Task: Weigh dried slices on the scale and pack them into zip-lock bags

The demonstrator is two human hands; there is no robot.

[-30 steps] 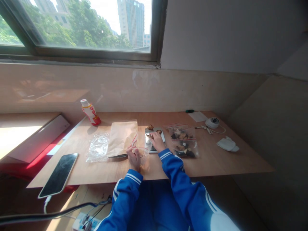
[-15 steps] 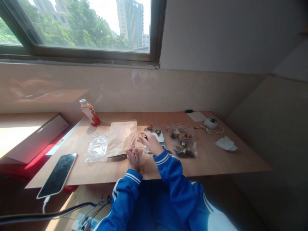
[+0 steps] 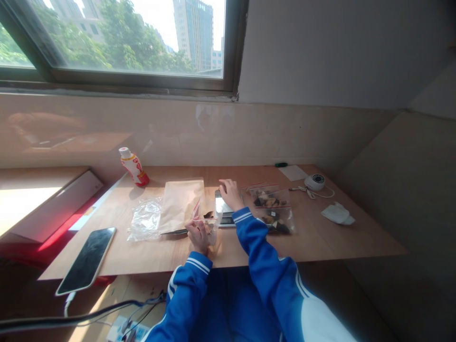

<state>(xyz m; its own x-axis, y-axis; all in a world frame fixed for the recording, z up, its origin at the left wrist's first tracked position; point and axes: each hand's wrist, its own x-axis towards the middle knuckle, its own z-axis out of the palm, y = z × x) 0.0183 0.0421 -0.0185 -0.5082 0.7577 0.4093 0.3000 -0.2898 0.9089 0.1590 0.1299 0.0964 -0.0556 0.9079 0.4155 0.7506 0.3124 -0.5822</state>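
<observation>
My left hand (image 3: pixel 198 236) is closed on the edge of a clear zip bag (image 3: pixel 213 232) with a red strip at its mouth. Brown dried pieces, which look like dried mushrooms, show in it, and a dark brown piece (image 3: pixel 208 215) is at its opening. My right hand (image 3: pixel 231 195) is over a flat silver scale (image 3: pixel 221 205), its fingers bent at the far side. Whatever is between those fingers is hidden beneath the hand. Under the bag's left side lies a brown paper pouch (image 3: pixel 181 202).
Two filled zip bags, a far one (image 3: pixel 269 197) and a near one (image 3: pixel 278 222), lie right of the scale. Crumpled clear plastic (image 3: pixel 145 218), a phone (image 3: pixel 86 260) and a drink bottle (image 3: pixel 134 167) are leftward. A white camera (image 3: pixel 314 182) and tissue (image 3: pixel 337 213) are rightward.
My right hand has moved from the bag's mouth, up and right over the scale, and now covers where two brown pieces lay. My left hand stays on the zip bag.
</observation>
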